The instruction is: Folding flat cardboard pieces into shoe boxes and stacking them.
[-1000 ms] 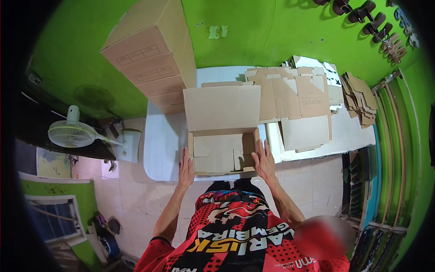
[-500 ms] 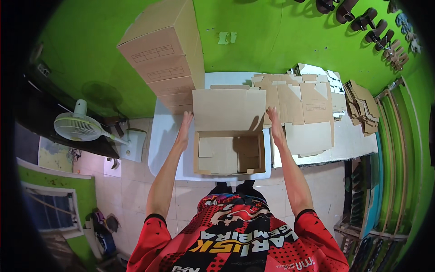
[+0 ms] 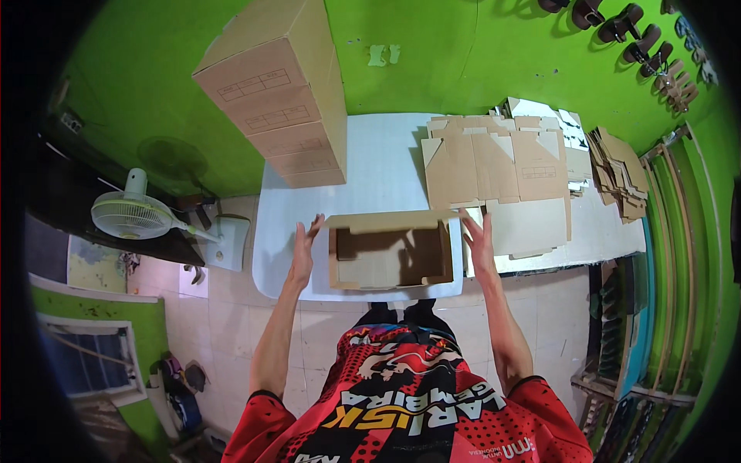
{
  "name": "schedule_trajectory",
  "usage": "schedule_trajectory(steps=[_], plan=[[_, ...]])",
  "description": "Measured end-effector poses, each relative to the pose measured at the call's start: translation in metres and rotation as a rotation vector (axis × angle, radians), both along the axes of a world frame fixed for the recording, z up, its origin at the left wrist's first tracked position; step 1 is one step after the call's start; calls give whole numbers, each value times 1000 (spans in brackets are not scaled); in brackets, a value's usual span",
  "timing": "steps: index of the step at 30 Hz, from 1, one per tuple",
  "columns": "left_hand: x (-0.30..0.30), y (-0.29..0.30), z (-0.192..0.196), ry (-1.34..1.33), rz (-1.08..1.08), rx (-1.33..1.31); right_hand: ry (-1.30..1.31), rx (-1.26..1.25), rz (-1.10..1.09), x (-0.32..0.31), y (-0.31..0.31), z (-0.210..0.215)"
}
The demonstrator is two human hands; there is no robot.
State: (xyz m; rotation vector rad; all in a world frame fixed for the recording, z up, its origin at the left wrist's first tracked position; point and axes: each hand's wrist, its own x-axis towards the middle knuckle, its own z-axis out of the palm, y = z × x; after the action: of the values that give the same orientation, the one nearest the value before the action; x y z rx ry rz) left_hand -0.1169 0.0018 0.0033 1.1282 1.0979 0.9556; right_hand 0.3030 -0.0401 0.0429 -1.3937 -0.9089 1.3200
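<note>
An open cardboard box sits near the front edge of the white table, its hollow inside facing up. Its hinged lid stands up steeply at the back, seen almost edge-on. My left hand is at the lid's left end, fingers apart and fingertips close to its corner. On the opposite side, my right hand has its fingers spread beside the lid's right corner. Whether the fingertips touch the cardboard I cannot tell. Neither hand is wrapped round anything.
A tall stack of closed cardboard boxes stands at the table's back left. Flattened cardboard blanks lie to the right, with more folded pieces beyond. The white table meets a green wall. A fan stands at left.
The lid has swung from leaning back to nearly upright, toward me. Both hands have come nearer me along with it, and their fingers have spread.
</note>
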Motion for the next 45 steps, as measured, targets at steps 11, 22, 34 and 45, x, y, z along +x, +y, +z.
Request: schedule_trajectory(steps=[11,22,34,45], plan=[[12,-76,-41,512,-50,142,-421,19,28,-11,-70,-60],[58,-76,-11,1175,-382,546,-1306,592,665,-47,-51,-54],[54,-76,-25,1044,-227,740,-1353,733,572,-48,-52,-62],[49,-79,-26,1001,-245,675,-1337,737,619,-47,-50,-64]])
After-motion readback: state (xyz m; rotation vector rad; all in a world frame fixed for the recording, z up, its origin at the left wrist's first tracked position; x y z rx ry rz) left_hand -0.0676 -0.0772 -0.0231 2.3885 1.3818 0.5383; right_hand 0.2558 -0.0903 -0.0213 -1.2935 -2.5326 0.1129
